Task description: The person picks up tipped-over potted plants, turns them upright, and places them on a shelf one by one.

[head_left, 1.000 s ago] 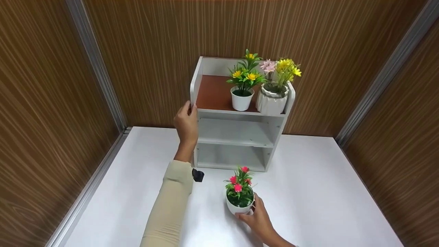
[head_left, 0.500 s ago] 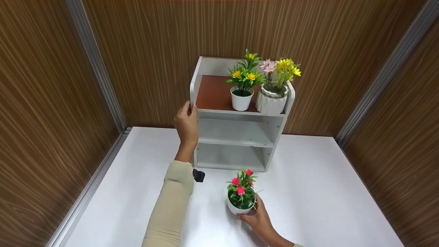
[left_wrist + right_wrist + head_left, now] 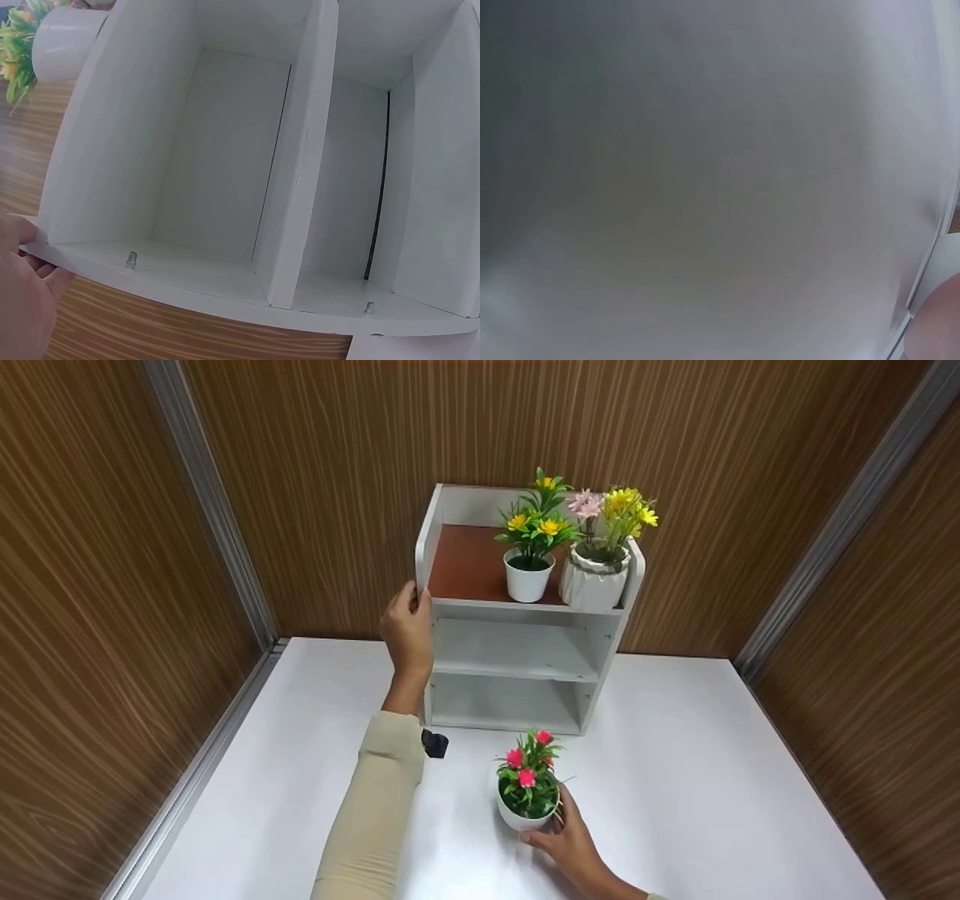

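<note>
In the head view my left hand (image 3: 409,634) grips the front edge of the left side panel of a small white shelf unit (image 3: 517,675). The left wrist view shows its fingers (image 3: 58,280) curled round that panel's edge. Low in the head view, in front of the shelf, my right hand (image 3: 570,840) holds a small potted plant (image 3: 527,795) with pink-red flowers in a white pot, thumb at the near side and fingers round the right side. A blurred grey surface fills most of the right wrist view, with a fingertip (image 3: 937,322) at the lower right corner.
On the brown top shelf (image 3: 465,562) stand a yellow-flowered plant in a smooth white pot (image 3: 529,583) and pink and yellow flowers in a ridged white pot (image 3: 594,585). Wood-patterned walls (image 3: 337,472) enclose the white table (image 3: 690,780). The wrist camera (image 3: 434,744) shows beside the left sleeve.
Over the last second the right hand has shifted the pink-flowered plant slightly right and nearer, turning it a little. The left hand has stayed on the shelf panel.
</note>
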`<state>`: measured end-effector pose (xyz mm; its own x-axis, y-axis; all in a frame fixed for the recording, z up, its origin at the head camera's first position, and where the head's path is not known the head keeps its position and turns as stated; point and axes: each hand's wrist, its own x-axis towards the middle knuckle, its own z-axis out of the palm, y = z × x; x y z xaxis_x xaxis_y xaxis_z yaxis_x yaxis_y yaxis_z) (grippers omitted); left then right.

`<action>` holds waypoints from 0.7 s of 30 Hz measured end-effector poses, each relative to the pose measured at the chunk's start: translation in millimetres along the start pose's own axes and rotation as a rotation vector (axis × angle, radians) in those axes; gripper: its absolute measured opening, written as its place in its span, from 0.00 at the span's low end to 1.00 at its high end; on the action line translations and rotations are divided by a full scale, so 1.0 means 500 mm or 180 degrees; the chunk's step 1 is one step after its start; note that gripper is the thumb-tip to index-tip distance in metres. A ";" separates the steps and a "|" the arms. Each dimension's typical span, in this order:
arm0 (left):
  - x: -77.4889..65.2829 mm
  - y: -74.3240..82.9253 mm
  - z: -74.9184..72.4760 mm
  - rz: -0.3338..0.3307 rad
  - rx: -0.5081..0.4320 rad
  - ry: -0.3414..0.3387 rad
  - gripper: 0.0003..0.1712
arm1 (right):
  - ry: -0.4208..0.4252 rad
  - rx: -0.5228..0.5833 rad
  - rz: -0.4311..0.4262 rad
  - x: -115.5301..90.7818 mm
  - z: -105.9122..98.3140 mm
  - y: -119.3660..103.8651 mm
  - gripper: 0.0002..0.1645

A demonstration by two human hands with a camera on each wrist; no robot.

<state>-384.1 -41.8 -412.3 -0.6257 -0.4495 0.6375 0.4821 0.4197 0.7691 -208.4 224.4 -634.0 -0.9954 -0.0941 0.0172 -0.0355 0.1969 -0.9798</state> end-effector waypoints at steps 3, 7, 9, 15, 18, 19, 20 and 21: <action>-0.001 -0.002 0.000 -0.0012 -0.0016 -0.0013 0.18 | -0.0020 0.0073 0.0035 -0.001 -0.004 0.003 0.72; -0.001 -0.002 -0.001 -0.0037 -0.0029 -0.0052 0.18 | -0.0079 0.0131 0.0080 -0.003 -0.010 0.008 0.73; -0.001 0.000 -0.002 -0.0045 -0.0034 -0.0060 0.18 | -0.0098 0.0156 0.0090 -0.002 -0.012 0.011 0.72; 0.000 0.000 -0.002 -0.0029 -0.0006 -0.0062 0.18 | -0.0100 0.0241 0.0041 0.004 -0.015 0.014 0.70; 0.000 -0.001 -0.002 -0.0012 0.0009 -0.0054 0.18 | -0.0112 0.0305 -0.0007 0.006 -0.015 0.013 0.68; 0.001 0.000 -0.002 -0.0007 0.0013 -0.0050 0.18 | -0.0115 0.0308 -0.0019 0.006 -0.015 0.013 0.67; 0.001 0.000 -0.001 -0.0006 0.0017 -0.0048 0.18 | -0.0114 0.0308 -0.0020 0.006 -0.014 0.014 0.66; 0.001 0.000 -0.001 -0.0007 0.0018 -0.0045 0.18 | -0.0106 0.0311 -0.0013 0.006 -0.014 0.013 0.66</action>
<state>-383.9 -42.4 -411.9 -0.6354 -0.4392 0.6351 0.4773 0.4231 0.7702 -212.2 232.3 -639.1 -0.9917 -0.1273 0.0160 -0.0290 0.1006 -0.9945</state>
